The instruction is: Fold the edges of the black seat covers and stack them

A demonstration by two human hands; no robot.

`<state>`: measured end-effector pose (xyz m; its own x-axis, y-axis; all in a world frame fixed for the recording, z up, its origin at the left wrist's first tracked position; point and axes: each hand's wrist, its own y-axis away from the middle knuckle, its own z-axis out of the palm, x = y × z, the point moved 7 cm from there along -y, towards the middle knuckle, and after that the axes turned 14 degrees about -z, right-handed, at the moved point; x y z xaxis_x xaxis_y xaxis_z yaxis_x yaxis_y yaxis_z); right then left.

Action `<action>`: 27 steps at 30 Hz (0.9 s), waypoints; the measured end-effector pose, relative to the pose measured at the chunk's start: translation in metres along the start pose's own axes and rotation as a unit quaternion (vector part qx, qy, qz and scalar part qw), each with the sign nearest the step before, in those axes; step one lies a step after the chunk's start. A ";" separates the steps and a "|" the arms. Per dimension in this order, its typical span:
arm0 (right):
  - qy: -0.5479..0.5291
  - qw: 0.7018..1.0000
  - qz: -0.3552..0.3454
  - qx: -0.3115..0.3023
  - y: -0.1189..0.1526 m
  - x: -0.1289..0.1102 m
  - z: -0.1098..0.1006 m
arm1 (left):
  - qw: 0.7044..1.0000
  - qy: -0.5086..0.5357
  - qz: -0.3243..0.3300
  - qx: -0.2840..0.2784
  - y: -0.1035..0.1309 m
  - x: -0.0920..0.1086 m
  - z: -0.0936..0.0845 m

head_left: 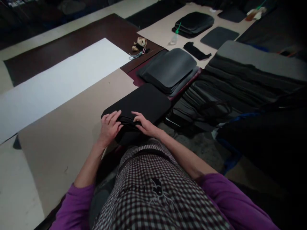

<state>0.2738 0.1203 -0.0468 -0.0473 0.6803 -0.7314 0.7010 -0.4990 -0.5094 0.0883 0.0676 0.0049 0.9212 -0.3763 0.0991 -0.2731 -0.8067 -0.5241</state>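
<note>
A stack of black sheets [146,99] with rounded corners lies at the table's near edge, right in front of my body. My left hand [109,126] grips its near left edge, fingers over the top and thumb lower down. Beside it, my right hand [145,124] has its fingers and thumb around the same near edge, a little apart from the left. Between the hands several layered edges show, and a black flap [127,136] hangs below them. How many sheets each hand holds is hidden.
Behind lies a pile of grey-black sheets [170,68]. Further back are a bottle with a green nozzle [174,37], a black strip [196,51] and another dark pile [195,22]. A white sheet [72,76] covers the left. Stacked dark material [251,76] stands at right.
</note>
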 end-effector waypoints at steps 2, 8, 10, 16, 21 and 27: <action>-0.018 1.000 -0.022 -0.003 0.003 -0.001 0.000 | 1.000 0.001 -0.008 0.001 -0.002 -0.001 0.000; 0.061 0.993 -0.028 -0.095 0.006 0.006 0.017 | 1.000 0.016 -0.019 -0.011 -0.006 -0.001 0.005; 0.122 0.983 -0.013 -0.137 0.001 0.010 0.024 | 0.999 0.020 -0.025 -0.006 -0.006 -0.002 0.006; 0.136 0.974 0.125 -0.130 -0.004 0.033 0.026 | 0.997 0.069 -0.042 0.008 0.032 -0.005 -0.006; 0.056 0.983 0.163 -0.069 -0.004 0.046 0.023 | 0.972 0.037 0.003 -0.232 0.089 0.002 0.031; 0.075 0.980 0.149 -0.111 -0.003 0.045 0.032 | 0.970 0.007 0.032 -0.242 0.103 -0.002 0.039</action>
<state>0.2470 0.1353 -0.0929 0.2776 0.6015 -0.7491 0.8055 -0.5706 -0.1597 0.0692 0.0028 -0.0820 0.8947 -0.4367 0.0935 -0.4315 -0.8993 -0.0711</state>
